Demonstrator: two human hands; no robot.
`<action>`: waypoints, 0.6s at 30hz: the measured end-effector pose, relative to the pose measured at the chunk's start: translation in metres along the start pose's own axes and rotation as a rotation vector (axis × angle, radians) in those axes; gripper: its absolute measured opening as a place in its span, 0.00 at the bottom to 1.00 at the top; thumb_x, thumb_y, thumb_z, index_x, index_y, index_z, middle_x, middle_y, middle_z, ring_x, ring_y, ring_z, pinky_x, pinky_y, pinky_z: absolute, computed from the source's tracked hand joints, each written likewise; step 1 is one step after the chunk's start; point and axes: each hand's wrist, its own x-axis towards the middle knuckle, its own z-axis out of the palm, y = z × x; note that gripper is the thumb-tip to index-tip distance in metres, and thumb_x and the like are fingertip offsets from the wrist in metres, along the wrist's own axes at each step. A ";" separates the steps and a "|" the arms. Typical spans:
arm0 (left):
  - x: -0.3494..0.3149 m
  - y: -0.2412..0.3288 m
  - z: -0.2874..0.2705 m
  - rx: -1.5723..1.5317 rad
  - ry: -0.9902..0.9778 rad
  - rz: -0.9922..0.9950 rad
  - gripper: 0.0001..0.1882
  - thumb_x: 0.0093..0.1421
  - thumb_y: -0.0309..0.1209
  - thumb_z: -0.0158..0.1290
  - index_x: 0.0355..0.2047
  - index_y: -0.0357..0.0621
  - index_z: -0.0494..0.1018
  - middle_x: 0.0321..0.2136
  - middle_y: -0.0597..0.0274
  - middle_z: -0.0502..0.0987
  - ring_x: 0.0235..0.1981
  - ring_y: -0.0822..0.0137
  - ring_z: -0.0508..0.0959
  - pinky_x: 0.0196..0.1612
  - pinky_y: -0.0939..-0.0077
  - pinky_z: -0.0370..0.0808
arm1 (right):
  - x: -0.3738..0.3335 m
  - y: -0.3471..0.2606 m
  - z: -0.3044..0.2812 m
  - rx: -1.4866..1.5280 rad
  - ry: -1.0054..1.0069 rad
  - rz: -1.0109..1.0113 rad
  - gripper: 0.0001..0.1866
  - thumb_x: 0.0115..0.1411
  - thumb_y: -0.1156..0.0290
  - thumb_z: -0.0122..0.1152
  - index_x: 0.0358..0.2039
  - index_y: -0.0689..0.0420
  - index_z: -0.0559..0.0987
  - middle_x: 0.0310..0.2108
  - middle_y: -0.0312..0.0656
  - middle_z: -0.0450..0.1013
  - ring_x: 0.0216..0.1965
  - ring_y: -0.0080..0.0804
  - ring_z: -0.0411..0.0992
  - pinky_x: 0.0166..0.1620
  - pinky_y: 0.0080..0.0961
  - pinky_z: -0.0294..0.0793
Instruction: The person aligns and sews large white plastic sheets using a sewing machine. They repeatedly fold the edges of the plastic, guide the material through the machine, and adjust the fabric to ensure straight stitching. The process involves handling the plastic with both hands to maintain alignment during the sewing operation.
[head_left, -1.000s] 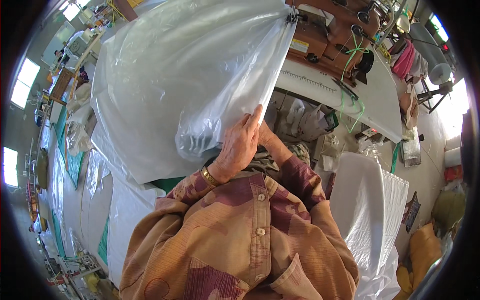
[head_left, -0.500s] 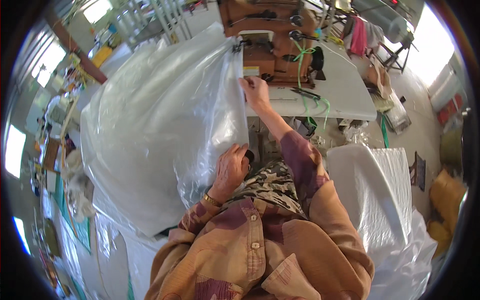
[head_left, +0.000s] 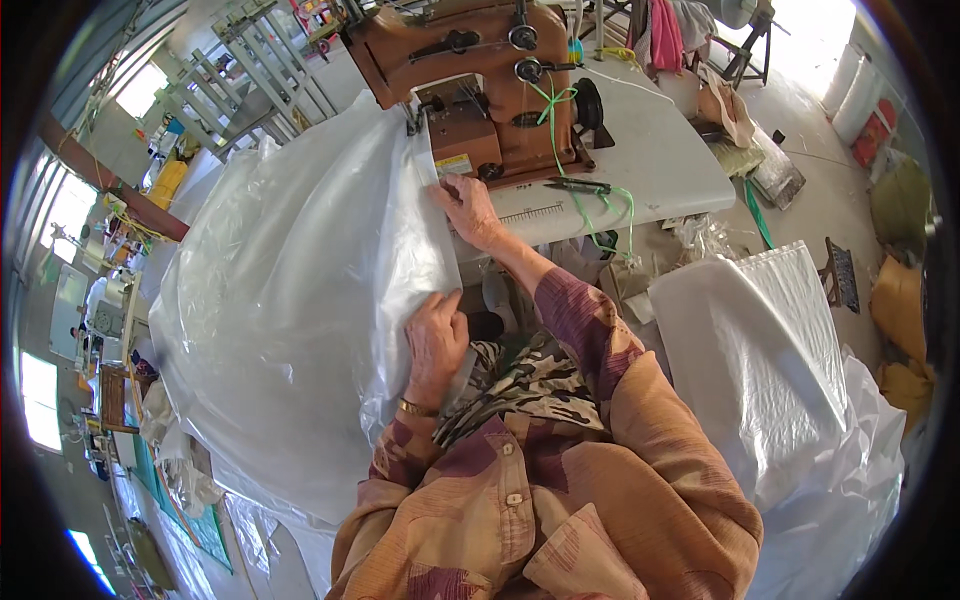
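A big translucent white plastic sheet [head_left: 270, 310] spreads over the left side, its straight right edge running from the needle area of a brown sewing machine [head_left: 545, 125] down toward my lap. My right hand [head_left: 472, 212] pinches that edge just in front of the machine. Nearer to me, my left hand [head_left: 434, 345] grips the same edge with bent fingers, its thumb side toward the machine. Both fingertips are partly hidden by the sheet. The upper end of the sheet's edge lies under the needle bar [head_left: 412, 118].
Black thread snips [head_left: 580, 186] and a green ribbon [head_left: 630, 215] lie on the pale machine table [head_left: 665, 165]. At my right is a folded stack of white plastic sheeting [head_left: 750, 330]. Metal frames [head_left: 245, 80] stand at the far left, beside a brown post [head_left: 120, 190].
The view has shifted, so the machine and sheet now sit further left. Both hands keep hold of the sheet's edge, with little visible change in grip.
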 end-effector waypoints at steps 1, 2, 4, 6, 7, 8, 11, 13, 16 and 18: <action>0.007 -0.004 0.001 0.019 0.019 0.007 0.15 0.53 0.24 0.50 0.40 0.36 0.79 0.27 0.49 0.73 0.29 0.47 0.76 0.33 0.57 0.73 | -0.001 0.001 0.002 0.006 0.019 -0.021 0.18 0.62 0.61 0.59 0.29 0.67 0.78 0.15 0.45 0.70 0.17 0.28 0.68 0.25 0.30 0.67; 0.015 -0.007 0.000 0.035 0.016 -0.001 0.15 0.53 0.24 0.49 0.40 0.36 0.79 0.27 0.50 0.73 0.29 0.48 0.76 0.33 0.57 0.73 | 0.000 0.000 0.003 0.011 0.040 -0.043 0.18 0.62 0.61 0.59 0.29 0.67 0.78 0.15 0.46 0.70 0.17 0.29 0.69 0.25 0.30 0.68; 0.031 -0.010 -0.003 0.068 0.009 -0.021 0.15 0.54 0.24 0.49 0.40 0.36 0.79 0.27 0.50 0.73 0.29 0.48 0.76 0.33 0.57 0.73 | 0.000 -0.006 0.003 -0.007 0.000 0.007 0.19 0.62 0.61 0.59 0.30 0.68 0.77 0.16 0.47 0.70 0.19 0.30 0.69 0.27 0.31 0.68; 0.050 -0.014 -0.002 0.108 0.027 0.014 0.14 0.55 0.24 0.49 0.40 0.36 0.79 0.27 0.51 0.73 0.29 0.48 0.76 0.33 0.57 0.73 | 0.001 -0.009 -0.001 -0.007 -0.037 0.065 0.19 0.62 0.60 0.59 0.29 0.68 0.77 0.17 0.50 0.71 0.20 0.36 0.71 0.29 0.35 0.69; 0.058 -0.019 0.000 0.119 0.035 0.025 0.13 0.55 0.25 0.49 0.39 0.36 0.78 0.27 0.51 0.73 0.30 0.48 0.76 0.33 0.56 0.72 | 0.003 -0.009 -0.002 0.006 -0.057 0.098 0.20 0.62 0.59 0.59 0.28 0.67 0.77 0.18 0.52 0.71 0.21 0.42 0.72 0.30 0.38 0.69; 0.067 -0.022 0.002 0.129 0.040 0.034 0.13 0.55 0.25 0.49 0.39 0.36 0.78 0.27 0.50 0.73 0.30 0.48 0.76 0.33 0.56 0.72 | 0.003 -0.007 -0.002 0.019 -0.078 0.135 0.20 0.62 0.59 0.59 0.26 0.67 0.77 0.19 0.55 0.72 0.23 0.48 0.73 0.31 0.40 0.70; 0.093 -0.025 0.005 0.197 0.094 0.073 0.11 0.56 0.25 0.48 0.36 0.36 0.77 0.27 0.50 0.73 0.30 0.48 0.77 0.34 0.56 0.74 | 0.005 -0.001 0.005 0.012 -0.009 0.101 0.20 0.63 0.59 0.59 0.28 0.68 0.78 0.16 0.48 0.71 0.19 0.30 0.67 0.27 0.32 0.68; 0.110 -0.029 0.012 0.225 0.140 0.095 0.10 0.56 0.25 0.48 0.35 0.36 0.77 0.28 0.50 0.73 0.30 0.48 0.77 0.34 0.55 0.74 | 0.005 -0.001 0.003 0.038 -0.015 0.153 0.21 0.63 0.58 0.58 0.28 0.68 0.78 0.16 0.48 0.71 0.19 0.29 0.67 0.27 0.32 0.68; 0.123 -0.033 0.010 0.248 0.201 0.087 0.10 0.56 0.25 0.48 0.36 0.36 0.76 0.30 0.49 0.74 0.32 0.48 0.78 0.36 0.55 0.75 | 0.005 -0.007 0.006 0.035 -0.012 0.203 0.22 0.64 0.58 0.58 0.28 0.69 0.79 0.18 0.46 0.74 0.20 0.27 0.68 0.27 0.31 0.69; 0.129 -0.031 0.014 0.174 0.183 0.052 0.11 0.56 0.25 0.48 0.37 0.36 0.76 0.31 0.48 0.75 0.33 0.47 0.78 0.37 0.55 0.75 | 0.006 0.002 0.008 0.087 0.034 0.211 0.23 0.65 0.58 0.58 0.28 0.69 0.79 0.18 0.45 0.74 0.21 0.27 0.68 0.27 0.31 0.69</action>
